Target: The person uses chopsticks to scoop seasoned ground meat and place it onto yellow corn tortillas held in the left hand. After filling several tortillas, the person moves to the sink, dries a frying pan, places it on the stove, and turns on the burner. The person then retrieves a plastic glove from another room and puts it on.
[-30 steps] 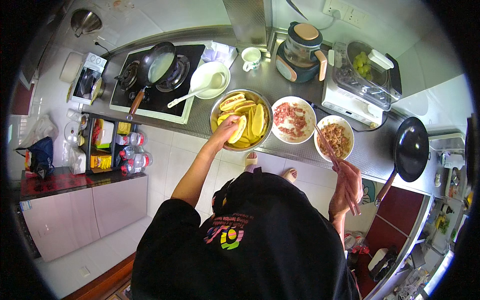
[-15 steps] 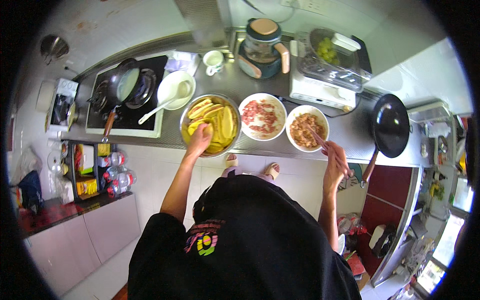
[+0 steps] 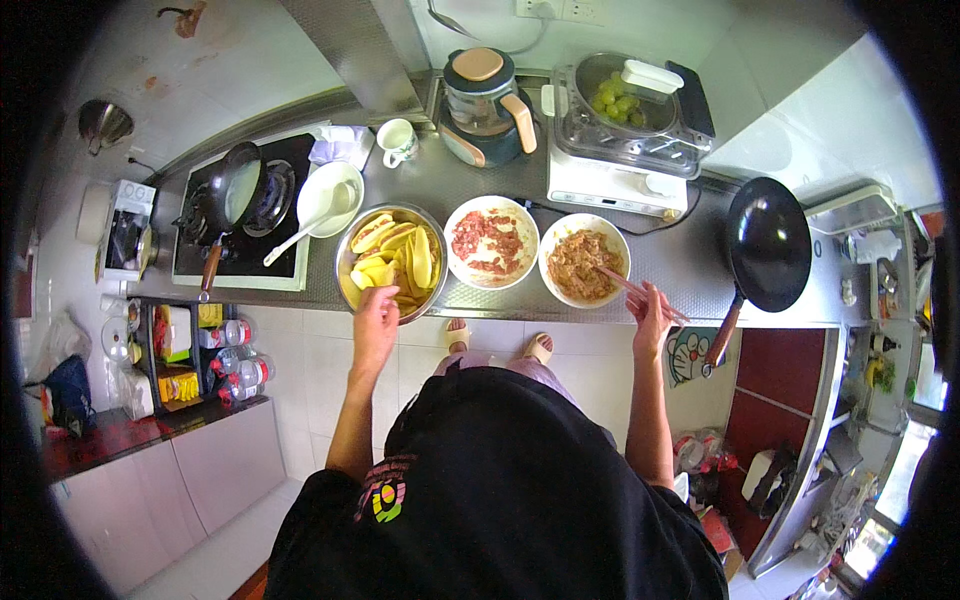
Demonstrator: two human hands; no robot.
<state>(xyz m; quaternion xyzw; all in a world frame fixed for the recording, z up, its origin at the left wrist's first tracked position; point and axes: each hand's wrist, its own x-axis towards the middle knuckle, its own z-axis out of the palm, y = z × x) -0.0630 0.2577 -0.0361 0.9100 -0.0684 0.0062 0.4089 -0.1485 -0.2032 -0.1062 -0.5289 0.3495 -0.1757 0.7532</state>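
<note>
At the near rim of a steel bowl (image 3: 437,287), my left hand (image 3: 375,312) has its fingers bent together beside yellow slices (image 3: 424,258), which look like cut vegetable pieces. Whether a slice is pinched in the fingertips is hidden. My right hand (image 3: 652,315) grips a pair of chopsticks (image 3: 627,284). Their tips rest in brownish minced meat (image 3: 580,258) inside a white bowl (image 3: 551,287). Between these two bowls stands another white bowl (image 3: 489,280) with scattered reddish meat bits (image 3: 487,240).
A white bowl with a ladle (image 3: 335,197) stands left of the steel bowl, by a stove (image 3: 292,268) carrying a pan (image 3: 238,190). Behind are a cup (image 3: 397,143), a kettle-like appliance (image 3: 482,105) and a white appliance (image 3: 610,185). A black wok (image 3: 768,245) lies at right.
My left hand has drawn back from the middle of the steel bowl to its near rim. The chopstick tips have shifted rightward within the minced meat. The whole view has shifted a little.
</note>
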